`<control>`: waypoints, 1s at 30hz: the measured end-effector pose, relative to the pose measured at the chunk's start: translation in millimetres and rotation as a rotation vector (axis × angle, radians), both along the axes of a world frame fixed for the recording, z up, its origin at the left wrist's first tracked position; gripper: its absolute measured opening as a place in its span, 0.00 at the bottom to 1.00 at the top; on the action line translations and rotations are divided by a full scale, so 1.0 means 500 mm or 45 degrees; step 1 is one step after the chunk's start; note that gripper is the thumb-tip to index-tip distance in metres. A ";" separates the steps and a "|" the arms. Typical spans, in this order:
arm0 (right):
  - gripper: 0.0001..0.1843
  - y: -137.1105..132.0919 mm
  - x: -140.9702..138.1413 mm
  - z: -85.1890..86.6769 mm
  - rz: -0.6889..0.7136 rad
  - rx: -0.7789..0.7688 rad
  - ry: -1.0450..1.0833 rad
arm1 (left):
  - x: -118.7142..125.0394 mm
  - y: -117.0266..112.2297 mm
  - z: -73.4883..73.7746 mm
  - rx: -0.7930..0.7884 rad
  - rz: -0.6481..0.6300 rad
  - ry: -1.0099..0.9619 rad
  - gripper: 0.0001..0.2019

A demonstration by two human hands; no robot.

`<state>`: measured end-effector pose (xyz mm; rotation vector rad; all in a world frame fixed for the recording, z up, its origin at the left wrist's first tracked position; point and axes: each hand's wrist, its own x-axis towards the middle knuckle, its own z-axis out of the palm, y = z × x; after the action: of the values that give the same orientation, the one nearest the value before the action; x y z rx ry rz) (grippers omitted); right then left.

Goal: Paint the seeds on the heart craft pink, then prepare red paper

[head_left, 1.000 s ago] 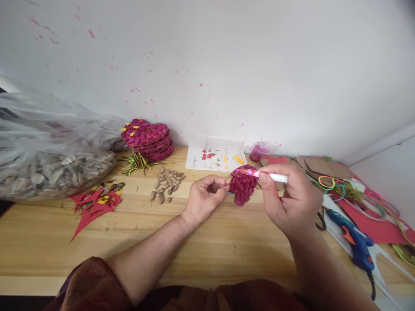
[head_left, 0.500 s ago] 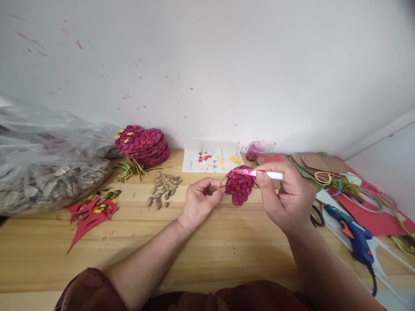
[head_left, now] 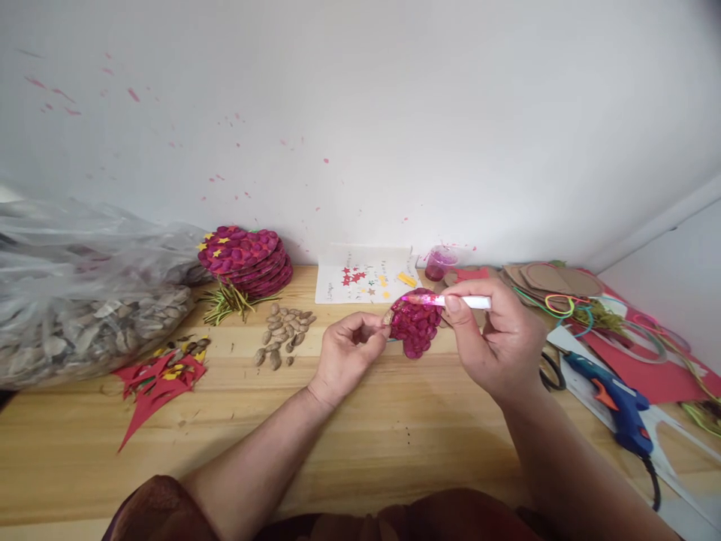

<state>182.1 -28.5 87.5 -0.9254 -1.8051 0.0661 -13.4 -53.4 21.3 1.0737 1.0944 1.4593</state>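
My left hand (head_left: 352, 349) pinches the left edge of a small magenta disc (head_left: 417, 330), covered in bumpy shell-like pieces and tilted up off the table. A few pieces at its upper left edge look brown and unpainted. In my right hand (head_left: 496, 334) is a white-handled paintbrush (head_left: 476, 302), held between thumb and fingers. Its pink-stained tip points left and lies over the top of the disc; whether it touches is hard to tell. Behind the disc stands a clear cup of magenta paint (head_left: 440, 264).
Left are a plastic bag of shells (head_left: 84, 323), red paper scraps (head_left: 163, 376), loose brown pieces (head_left: 285, 330) and stacked magenta discs (head_left: 245, 259). Paper with stars (head_left: 332, 289) lies at the back. Right are cardboard discs (head_left: 555, 279) and a blue glue gun (head_left: 619, 409).
The brush tip has shifted slightly left along the disc's top edge. Both hands keep their grips; the view has tipped up slightly.
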 end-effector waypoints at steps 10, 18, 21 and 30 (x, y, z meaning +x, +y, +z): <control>0.05 0.004 0.001 -0.003 0.056 0.032 -0.054 | -0.001 0.000 0.005 -0.065 0.029 -0.039 0.11; 0.07 0.004 0.003 -0.006 0.131 0.049 -0.033 | -0.005 0.007 0.003 -0.114 0.014 -0.084 0.12; 0.06 0.010 0.000 -0.013 0.184 0.015 -0.015 | -0.005 0.006 0.003 -0.116 0.016 -0.086 0.12; 0.04 0.023 0.006 -0.024 0.162 -0.087 0.091 | -0.005 0.007 0.003 -0.101 0.014 -0.116 0.11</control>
<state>185.3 -16.7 75.6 -0.8446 -1.8030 0.2401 -15.9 -50.1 23.0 0.9379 1.0858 1.4478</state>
